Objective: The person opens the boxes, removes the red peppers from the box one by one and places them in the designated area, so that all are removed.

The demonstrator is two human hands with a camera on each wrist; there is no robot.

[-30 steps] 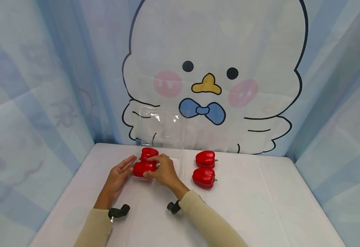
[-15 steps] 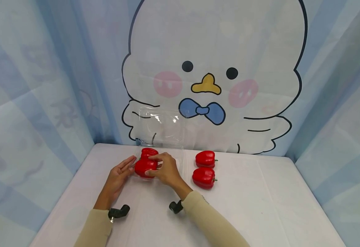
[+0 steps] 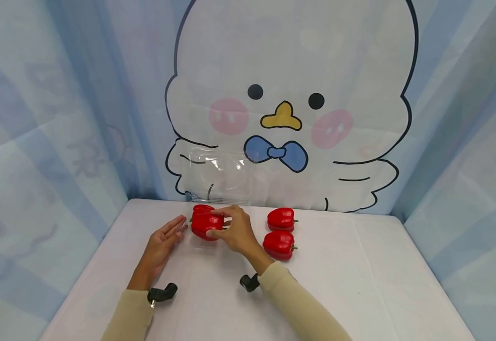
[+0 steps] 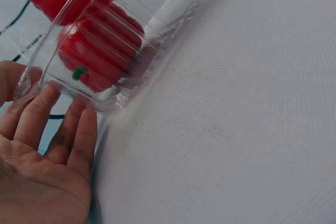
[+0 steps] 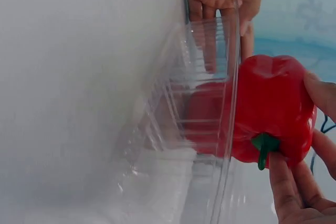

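Observation:
My right hand [image 3: 237, 232] grips a red bell pepper [image 3: 205, 226] between thumb and fingers. In the right wrist view that bell pepper [image 5: 273, 103] is above the rim of a clear plastic clamshell container [image 5: 227, 145], its green stem by a fingertip. Another red bell pepper [image 4: 102, 48] lies inside the container, mostly hidden behind the held one in the head view. My left hand [image 3: 159, 248] is at the container's left end, palm turned up. Its straight fingers [image 4: 37, 121] touch the outer wall.
The container's clear lid [image 3: 226, 180] stands raised against the cartoon-printed curtain [image 3: 358, 61]. Two red bell peppers [image 3: 280, 219] lie close together on the white table [image 3: 350, 284], right of the container. Cameras are strapped to both wrists.
My right hand has lifted the bell pepper and shifted it right and slightly back, over the other pepper in the container. The left hand stays at the container's end.

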